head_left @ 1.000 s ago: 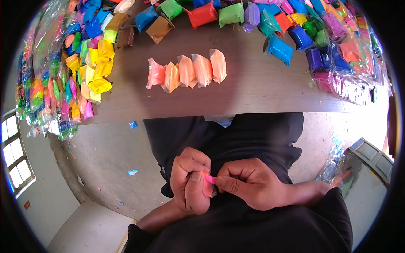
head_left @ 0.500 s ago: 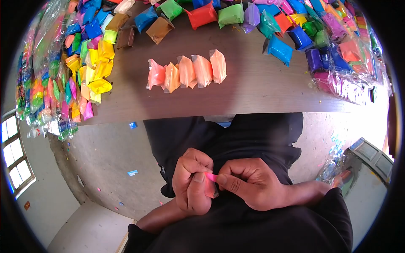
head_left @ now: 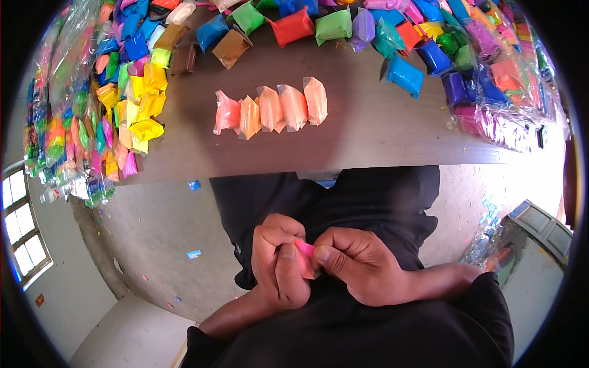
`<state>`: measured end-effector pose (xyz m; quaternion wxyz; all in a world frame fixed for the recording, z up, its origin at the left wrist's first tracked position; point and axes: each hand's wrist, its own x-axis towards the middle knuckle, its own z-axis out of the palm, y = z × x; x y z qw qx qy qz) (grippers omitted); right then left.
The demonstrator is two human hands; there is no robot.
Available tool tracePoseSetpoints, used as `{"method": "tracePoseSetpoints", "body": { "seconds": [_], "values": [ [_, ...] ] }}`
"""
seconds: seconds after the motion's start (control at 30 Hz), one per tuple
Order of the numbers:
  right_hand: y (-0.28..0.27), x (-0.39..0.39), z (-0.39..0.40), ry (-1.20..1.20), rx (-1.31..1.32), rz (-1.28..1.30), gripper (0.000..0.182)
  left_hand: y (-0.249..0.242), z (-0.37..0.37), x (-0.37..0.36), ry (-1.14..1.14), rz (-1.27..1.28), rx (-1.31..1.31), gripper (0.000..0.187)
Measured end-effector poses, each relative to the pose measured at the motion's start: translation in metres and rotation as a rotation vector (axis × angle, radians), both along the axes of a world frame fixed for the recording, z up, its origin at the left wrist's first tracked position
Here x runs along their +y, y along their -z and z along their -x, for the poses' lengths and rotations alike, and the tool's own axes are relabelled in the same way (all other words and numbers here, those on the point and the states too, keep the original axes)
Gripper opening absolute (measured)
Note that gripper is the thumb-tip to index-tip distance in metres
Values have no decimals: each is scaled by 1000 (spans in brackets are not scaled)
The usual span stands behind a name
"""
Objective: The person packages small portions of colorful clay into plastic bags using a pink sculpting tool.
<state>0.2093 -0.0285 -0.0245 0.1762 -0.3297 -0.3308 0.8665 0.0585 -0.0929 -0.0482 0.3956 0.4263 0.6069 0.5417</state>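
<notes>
My left hand (head_left: 280, 262) is closed on a small salmon-pink packet (head_left: 305, 264) above my lap. Beside it, my right hand (head_left: 363, 265) pinches a bright pink piece (head_left: 307, 248) at the packet's upper part, with thumb against fingers. Both hands nearly touch. On the dark table (head_left: 264, 156) several packets stand in a row: a pink one (head_left: 227, 113) at the left end and peach ones (head_left: 294, 108) beside it, all in clear wrapping.
Heaps of yellow, blue and other packets (head_left: 147, 104) lie at the table's left. More packets (head_left: 405, 76) and clear plastic bags (head_left: 503, 122) lie at the right. A brown packet (head_left: 232, 49) is at the back. Small scraps (head_left: 194, 254) lie on the floor.
My right hand's pinch on the pink piece has shifted slightly up, and more of the pink piece shows between the hands. The view has shifted slightly.
</notes>
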Motion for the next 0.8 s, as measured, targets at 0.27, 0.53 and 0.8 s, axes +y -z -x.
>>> {"method": "tracePoseSetpoints", "body": {
  "seconds": [0.27,0.53,0.8],
  "values": [
    [-3,0,1,106,47,9,24,4,2,-2,-17,-44,-115,9],
    [-3,3,0,183,-10,124,21,3,6,1,-41,-56,-163,14],
    [-2,21,-9,-70,-261,-592,20,-6,18,4,65,24,-442,15]
  ]
}}
